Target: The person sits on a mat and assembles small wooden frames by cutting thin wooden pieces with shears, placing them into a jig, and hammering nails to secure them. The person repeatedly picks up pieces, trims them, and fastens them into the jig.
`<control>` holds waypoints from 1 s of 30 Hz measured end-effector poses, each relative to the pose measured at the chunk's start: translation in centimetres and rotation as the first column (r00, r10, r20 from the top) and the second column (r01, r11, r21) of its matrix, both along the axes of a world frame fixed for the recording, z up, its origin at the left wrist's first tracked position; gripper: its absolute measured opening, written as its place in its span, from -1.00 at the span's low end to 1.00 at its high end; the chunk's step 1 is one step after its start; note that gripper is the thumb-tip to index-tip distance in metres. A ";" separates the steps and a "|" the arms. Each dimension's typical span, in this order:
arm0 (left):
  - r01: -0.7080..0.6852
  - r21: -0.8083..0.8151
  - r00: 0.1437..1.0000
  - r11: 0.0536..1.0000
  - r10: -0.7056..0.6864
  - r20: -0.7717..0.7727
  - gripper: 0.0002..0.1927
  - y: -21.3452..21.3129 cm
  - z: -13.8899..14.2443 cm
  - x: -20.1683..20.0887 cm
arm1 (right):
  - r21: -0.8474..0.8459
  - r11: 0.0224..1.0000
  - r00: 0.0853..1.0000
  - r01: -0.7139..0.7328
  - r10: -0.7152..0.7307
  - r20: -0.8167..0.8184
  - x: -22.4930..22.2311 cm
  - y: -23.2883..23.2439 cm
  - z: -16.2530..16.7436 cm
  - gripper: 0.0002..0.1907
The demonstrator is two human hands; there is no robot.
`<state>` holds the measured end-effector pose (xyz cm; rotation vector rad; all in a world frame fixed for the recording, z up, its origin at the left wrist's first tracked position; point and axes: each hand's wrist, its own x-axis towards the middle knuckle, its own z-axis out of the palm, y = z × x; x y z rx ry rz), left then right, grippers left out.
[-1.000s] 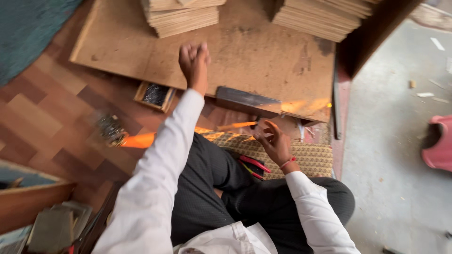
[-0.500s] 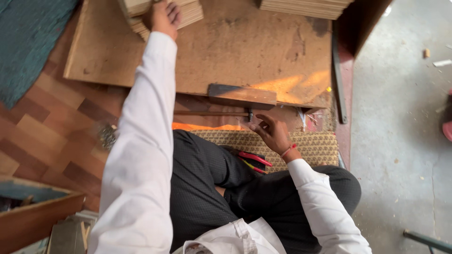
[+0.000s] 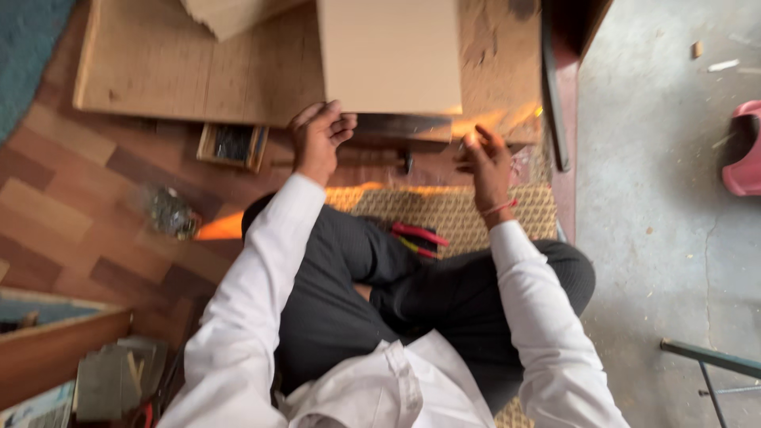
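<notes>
I sit cross-legged on a woven mat (image 3: 464,212) in front of a large plywood board (image 3: 198,71). A pale, smooth rectangular wood panel (image 3: 388,55) lies over that board, its near edge toward me. My left hand (image 3: 321,136) has its fingers curled at the panel's near left corner and seems to grip it. At the panel's near right corner is my right hand (image 3: 487,158), thumb and fingers a little apart; motion blur hides whether it holds anything small. Red-handled pliers (image 3: 416,236) lie on the mat by my knee.
A small wooden box of dark nails (image 3: 231,145) and a loose heap of dark metal bits (image 3: 170,212) sit on the parquet at left. A dark rail (image 3: 555,87) borders the concrete floor at right, with a pink object (image 3: 745,150). A wooden crate (image 3: 55,349) stands at lower left.
My left arm reached out to the stack of panels, then drew back toward me with one pale panel. My right hand rose from the mat to the panel's near right corner.
</notes>
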<state>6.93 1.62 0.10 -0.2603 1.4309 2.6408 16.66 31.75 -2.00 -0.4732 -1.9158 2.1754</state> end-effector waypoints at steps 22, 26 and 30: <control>-0.244 -0.950 0.968 0.197 -0.011 -0.251 -0.34 2.1 -7.5 -0.2 | 0.883 0.468 0.990 -0.025 0.137 -0.044 -2.6 -3.5 1.1 -0.57; -0.328 -0.904 0.938 0.273 -0.023 -0.347 -0.36 2.2 -8.0 -0.5 | 0.918 0.396 0.980 0.028 0.170 -0.103 -2.7 -3.5 -0.2 -0.61; -0.345 -0.897 0.922 0.275 -0.081 -0.379 -0.42 2.1 -8.2 -0.5 | 0.924 0.314 0.938 0.217 0.196 -0.286 -2.3 -4.8 -0.6 -0.62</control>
